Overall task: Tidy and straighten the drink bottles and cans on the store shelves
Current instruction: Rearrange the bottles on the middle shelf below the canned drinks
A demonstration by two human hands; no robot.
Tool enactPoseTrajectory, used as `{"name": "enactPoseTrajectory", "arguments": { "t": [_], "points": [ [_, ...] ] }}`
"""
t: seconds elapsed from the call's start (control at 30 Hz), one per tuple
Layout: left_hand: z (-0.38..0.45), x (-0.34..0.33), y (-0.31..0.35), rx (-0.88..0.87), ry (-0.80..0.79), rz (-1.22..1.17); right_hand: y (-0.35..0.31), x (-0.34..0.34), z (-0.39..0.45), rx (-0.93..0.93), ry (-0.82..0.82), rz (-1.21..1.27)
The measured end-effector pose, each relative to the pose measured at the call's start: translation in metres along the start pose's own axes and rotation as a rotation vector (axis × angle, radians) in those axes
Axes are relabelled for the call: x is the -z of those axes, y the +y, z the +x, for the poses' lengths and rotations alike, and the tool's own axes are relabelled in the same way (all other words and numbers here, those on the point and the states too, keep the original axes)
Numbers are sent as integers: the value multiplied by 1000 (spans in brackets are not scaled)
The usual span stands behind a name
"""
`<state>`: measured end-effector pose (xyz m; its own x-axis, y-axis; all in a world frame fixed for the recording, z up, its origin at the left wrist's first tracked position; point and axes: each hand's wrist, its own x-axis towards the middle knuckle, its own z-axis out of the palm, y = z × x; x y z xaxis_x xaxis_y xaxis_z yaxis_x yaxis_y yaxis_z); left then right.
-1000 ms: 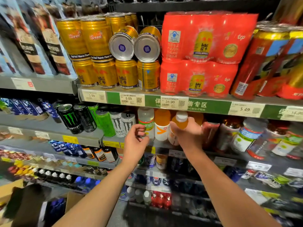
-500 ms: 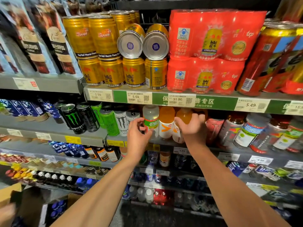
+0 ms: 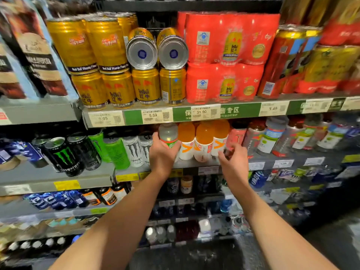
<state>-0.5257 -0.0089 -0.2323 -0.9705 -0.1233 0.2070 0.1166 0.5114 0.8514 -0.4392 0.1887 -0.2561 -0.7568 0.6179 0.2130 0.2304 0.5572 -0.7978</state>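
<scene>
Below "RedBull" cans (image 3: 146, 86) (tagged 5.59), left hand (image 3: 162, 155) grips pale bottle (image 3: 168, 134); right hand (image 3: 232, 158) seemingly loosely curled.

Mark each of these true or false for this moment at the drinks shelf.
1. The left hand grips the clear bottle with the green label. True.
2. The right hand holds a gold can. False: it is by the orange bottles, low at their right end; whether it touches one is unclear.
3. Two gold cans lie on their sides atop upright ones. True.
4. The red multipacks sit on the shelf below the hands. False: they are on the shelf above.
5. Black and green cans stand left of the left hand. True.
</scene>
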Motion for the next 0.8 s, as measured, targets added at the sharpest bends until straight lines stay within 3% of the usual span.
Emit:
{"name": "enactPoseTrajectory", "arguments": {
  "t": [0.33, 0.53, 0.7, 0.8],
  "points": [
    [-8, 0, 22, 122, 74, -47, 12, 25, 32, 27, 80, 25],
    [-40, -13, 6, 7, 204, -72, 14, 32, 62, 387, 180, -192],
    [-62, -18, 11, 51, 253, -68, 33, 28, 66, 418, 219, -156],
    [-70, -21, 8, 101, 306, -138, 41, 31, 61, 441, 119, -111]
  ]
}}
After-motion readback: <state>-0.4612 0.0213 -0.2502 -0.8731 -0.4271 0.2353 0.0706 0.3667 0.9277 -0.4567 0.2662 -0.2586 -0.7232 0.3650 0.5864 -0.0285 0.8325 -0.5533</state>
